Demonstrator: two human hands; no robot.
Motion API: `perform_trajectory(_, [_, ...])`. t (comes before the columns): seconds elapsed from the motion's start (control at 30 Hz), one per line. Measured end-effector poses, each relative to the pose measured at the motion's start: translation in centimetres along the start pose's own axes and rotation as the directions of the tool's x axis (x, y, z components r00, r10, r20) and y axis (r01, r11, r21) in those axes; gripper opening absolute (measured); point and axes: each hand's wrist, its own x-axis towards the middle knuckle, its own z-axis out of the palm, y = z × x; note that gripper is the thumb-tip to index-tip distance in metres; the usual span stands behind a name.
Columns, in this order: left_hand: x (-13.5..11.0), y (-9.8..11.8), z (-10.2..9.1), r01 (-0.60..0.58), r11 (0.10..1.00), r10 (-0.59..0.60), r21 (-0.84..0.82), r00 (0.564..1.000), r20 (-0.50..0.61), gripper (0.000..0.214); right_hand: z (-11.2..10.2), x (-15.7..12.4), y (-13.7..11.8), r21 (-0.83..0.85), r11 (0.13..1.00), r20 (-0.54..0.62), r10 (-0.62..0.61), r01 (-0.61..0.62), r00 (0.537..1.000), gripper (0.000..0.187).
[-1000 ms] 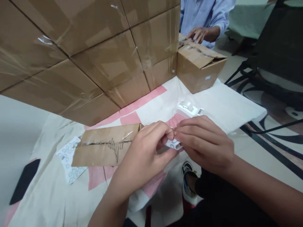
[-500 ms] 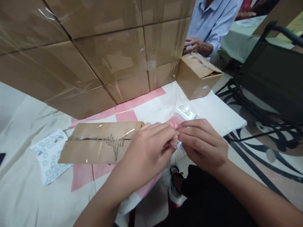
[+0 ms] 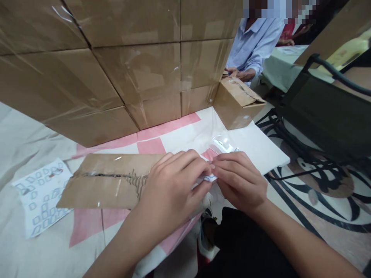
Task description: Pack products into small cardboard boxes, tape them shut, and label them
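My left hand (image 3: 171,185) and my right hand (image 3: 239,179) meet fingertip to fingertip over a small white printed piece (image 3: 209,178), and both pinch it; most of it is hidden under the fingers. Just left of my left hand lies a flat brown cardboard box (image 3: 107,185) with a torn taped seam. Behind my right hand a clear plastic packet holding a white part (image 3: 223,144) rests on the white and pink cloth (image 3: 174,133).
A wall of taped cardboard cartons (image 3: 116,65) stands behind the cloth. A smaller carton (image 3: 237,102) sits at the back right, with another person's hand (image 3: 236,72) on it. A printed paper sheet (image 3: 37,193) lies at the left. A dark chair (image 3: 327,112) stands at the right.
The view has swung up and left, so the flat box and paper sheet sit further left. My hands stay pinched together on the small white piece.
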Motion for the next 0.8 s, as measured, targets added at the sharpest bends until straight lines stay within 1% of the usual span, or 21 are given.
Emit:
perform_trajectory(0.1, [0.0, -0.2, 0.0, 0.022, 1.0, -0.022, 0.01, 1.0, 0.019, 0.011, 0.3, 0.2, 0.2, -0.009, 1.0, -0.004, -0.016, 0.016, 1.0, 0.024])
perform_trajectory(0.2, [0.1, -0.4, -0.2, 0.043, 0.999, -0.045, 0.029, 0.997, 0.069, 0.012, 0.7, 0.2, 0.4, -0.02, 0.999, -0.004, -0.026, 0.026, 1.0, 0.023])
perform_trajectory(0.33, [0.1, -0.6, -0.4, 0.029, 0.995, -0.04, 0.092, 0.992, 0.122, 0.015, 1.2, 0.3, 0.4, -0.015, 0.999, 0.002, -0.047, 0.047, 0.999, 0.022])
perform_trajectory(0.43, [0.1, -0.5, -0.6, 0.039, 0.992, -0.056, 0.121, 0.988, 0.142, 0.019, 1.0, 0.5, 0.2, -0.012, 0.999, 0.022, -0.045, 0.045, 0.999, 0.024])
perform_trajectory(0.5, [0.1, -0.4, -0.7, 0.076, 0.988, -0.092, 0.135, 0.989, 0.114, 0.027, 0.7, 0.6, 0.1, -0.025, 0.999, 0.027, -0.042, 0.042, 0.999, 0.025])
perform_trajectory(0.57, [0.1, -0.3, -0.7, 0.106, 0.982, -0.116, 0.153, 0.992, 0.057, 0.034, 0.4, 0.7, 0.0, -0.039, 0.998, 0.015, -0.043, 0.043, 0.999, 0.027])
perform_trajectory(0.6, [0.1, -0.2, -0.7, 0.111, 0.98, -0.117, 0.164, 0.993, 0.025, 0.034, 0.3, 0.8, 0.0, -0.042, 0.998, 0.007, -0.044, 0.044, 0.999, 0.028])
perform_trajectory(0.7, [-0.1, -0.1, -0.6, 0.103, 0.975, -0.096, 0.199, 0.994, -0.049, 0.019, 0.4, 0.8, -0.1, -0.046, 0.998, 0.001, -0.037, 0.037, 0.999, 0.03])
perform_trajectory(0.8, [-0.3, 0.0, -0.3, 0.107, 0.968, -0.085, 0.226, 0.991, -0.107, 0.01, 0.9, 1.0, -0.1, -0.046, 0.999, -0.006, -0.015, 0.014, 1.0, 0.031])
